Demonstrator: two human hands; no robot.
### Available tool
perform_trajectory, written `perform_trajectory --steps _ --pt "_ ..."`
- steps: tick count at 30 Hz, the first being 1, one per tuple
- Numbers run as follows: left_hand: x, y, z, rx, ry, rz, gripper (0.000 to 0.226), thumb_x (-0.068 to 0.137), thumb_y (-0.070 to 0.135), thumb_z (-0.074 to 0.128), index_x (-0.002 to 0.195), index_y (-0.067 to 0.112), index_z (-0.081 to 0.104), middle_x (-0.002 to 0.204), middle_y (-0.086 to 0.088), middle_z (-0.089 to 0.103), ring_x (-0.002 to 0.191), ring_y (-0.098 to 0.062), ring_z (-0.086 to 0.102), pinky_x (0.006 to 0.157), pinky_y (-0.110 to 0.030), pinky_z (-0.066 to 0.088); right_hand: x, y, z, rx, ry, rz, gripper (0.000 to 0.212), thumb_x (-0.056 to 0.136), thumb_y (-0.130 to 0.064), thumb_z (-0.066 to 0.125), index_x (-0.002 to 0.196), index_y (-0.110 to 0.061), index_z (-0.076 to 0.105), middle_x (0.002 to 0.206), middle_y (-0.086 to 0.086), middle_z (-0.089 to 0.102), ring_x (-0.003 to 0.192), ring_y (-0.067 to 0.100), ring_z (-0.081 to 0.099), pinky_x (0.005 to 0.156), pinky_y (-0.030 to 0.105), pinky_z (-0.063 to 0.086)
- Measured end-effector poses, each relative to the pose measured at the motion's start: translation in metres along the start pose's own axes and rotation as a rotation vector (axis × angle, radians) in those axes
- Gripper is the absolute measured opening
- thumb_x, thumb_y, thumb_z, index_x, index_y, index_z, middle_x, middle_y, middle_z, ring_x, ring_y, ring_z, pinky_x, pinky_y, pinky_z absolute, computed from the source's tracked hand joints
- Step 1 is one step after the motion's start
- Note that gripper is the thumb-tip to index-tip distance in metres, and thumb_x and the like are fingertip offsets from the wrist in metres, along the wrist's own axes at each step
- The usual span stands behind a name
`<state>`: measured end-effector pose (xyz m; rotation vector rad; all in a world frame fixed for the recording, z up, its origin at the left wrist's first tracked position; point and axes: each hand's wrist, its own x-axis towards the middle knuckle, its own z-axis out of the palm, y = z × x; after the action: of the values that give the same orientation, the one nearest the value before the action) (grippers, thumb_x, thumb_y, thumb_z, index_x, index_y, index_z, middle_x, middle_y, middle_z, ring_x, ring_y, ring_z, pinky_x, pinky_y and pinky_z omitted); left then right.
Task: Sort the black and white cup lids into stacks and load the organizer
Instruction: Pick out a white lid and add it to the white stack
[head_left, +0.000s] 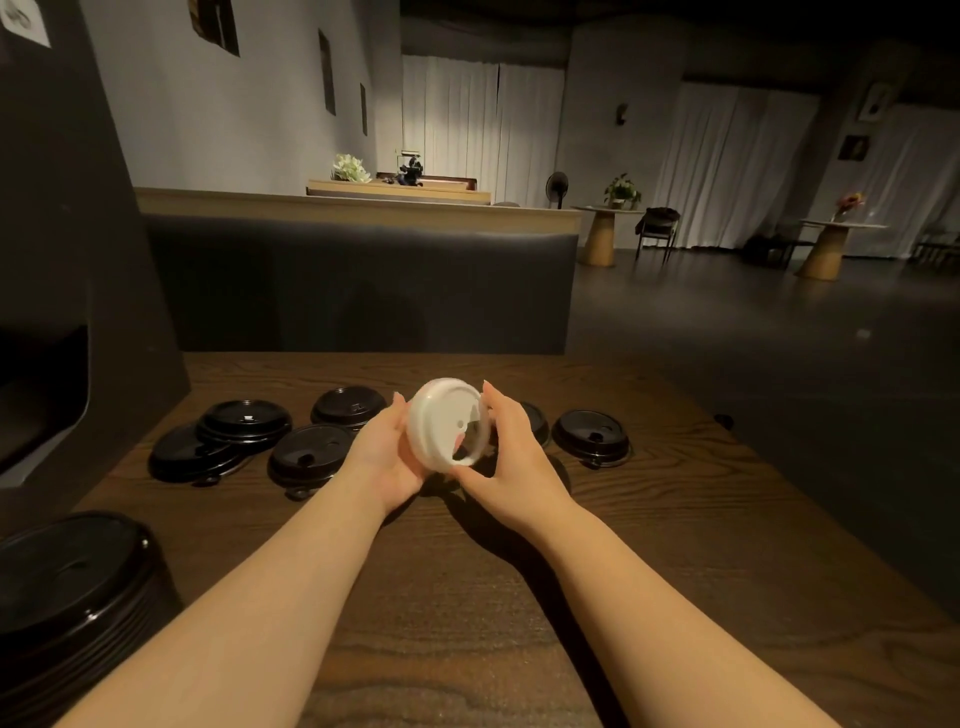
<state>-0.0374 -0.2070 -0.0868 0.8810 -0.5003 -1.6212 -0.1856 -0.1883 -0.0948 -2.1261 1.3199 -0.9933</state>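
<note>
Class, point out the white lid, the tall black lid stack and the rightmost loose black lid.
white lid (447, 423), head view, domed top.
tall black lid stack (67, 577), head view, top lid.
rightmost black lid (589, 432), head view, top face.

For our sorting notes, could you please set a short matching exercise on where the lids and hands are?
Things:
1. white lid
2. tall black lid stack
3. lone black lid
4. left hand

Places:
A. table's near left corner
B. held tilted between both hands
C. flat on the table, right of the hands
D. cupping the white lid's left side

Pairs: 1-B, 2-A, 3-C, 4-D
</note>
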Motion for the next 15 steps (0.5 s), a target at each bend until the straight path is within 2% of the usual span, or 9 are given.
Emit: perform_trajectory --steps 2,4,8,11,13,15 --pt "-0.004 -0.001 0.003 0.135 -0.066 0.075 0.057 0.088 0.056 0.047 0.129 0.016 0.055 0.125 -0.007 0.064 0.112 -0.026 0.062 0.081 -0.041 0.052 -0.001 0.001 0.000 -0.048 0.008 0.004 0.085 0.086 -0.021 0.066 0.151 -0.030 0.011 0.145 -0.012 0.038 0.135 0.008 0.033 0.101 0.023 0.032" --pt "-0.010 -0.004 0.008 0.205 -0.092 0.102 0.065 0.072 0.050 0.063 0.126 0.015 0.058 0.121 -0.007 0.067 0.111 -0.027 0.062 0.086 -0.041 0.052 -0.002 0.000 0.000 -0.067 0.036 -0.029 0.079 0.087 -0.020 0.065 0.148 -0.034 0.019 0.143 -0.013 0.041 0.132 0.006 0.037 0.099 0.023 0.034" --pt "-0.013 -0.007 0.012 0.175 -0.119 0.113 0.064 0.072 0.046 0.066 0.125 0.011 0.061 0.122 -0.016 0.063 0.112 -0.030 0.061 0.096 -0.045 0.050 -0.003 -0.007 -0.002 -0.097 0.086 -0.124 0.056 0.090 -0.013 0.059 0.140 -0.028 0.040 0.136 -0.011 0.048 0.118 -0.004 0.040 0.099 0.017 0.033" --pt "-0.014 -0.007 0.011 0.117 -0.166 0.129 0.072 0.068 0.055 0.062 0.125 0.011 0.059 0.112 -0.014 0.066 0.102 -0.027 0.064 0.081 -0.039 0.056 -0.002 -0.005 0.002 -0.182 0.084 -0.146 0.059 0.094 -0.010 0.051 0.147 -0.023 0.030 0.151 -0.007 0.031 0.137 0.009 0.028 0.105 0.018 0.023" --pt "-0.016 -0.006 0.011 0.081 -0.167 0.102 0.077 0.063 0.060 0.060 0.123 0.013 0.058 0.105 -0.013 0.068 0.097 -0.027 0.066 0.071 -0.038 0.058 -0.002 -0.002 0.005 -0.197 0.053 -0.167 0.061 0.094 -0.004 0.046 0.148 -0.021 0.027 0.157 -0.003 0.019 0.143 0.016 0.020 0.108 0.020 0.019" --pt "-0.017 -0.005 0.011 0.075 -0.150 0.070 0.073 0.065 0.052 0.066 0.125 0.012 0.057 0.111 -0.016 0.066 0.100 -0.029 0.065 0.074 -0.040 0.057 -0.003 0.002 0.005 -0.241 0.023 -0.160 0.069 0.091 -0.001 0.049 0.149 -0.030 0.024 0.159 -0.006 0.009 0.143 0.015 0.016 0.110 0.023 0.022"
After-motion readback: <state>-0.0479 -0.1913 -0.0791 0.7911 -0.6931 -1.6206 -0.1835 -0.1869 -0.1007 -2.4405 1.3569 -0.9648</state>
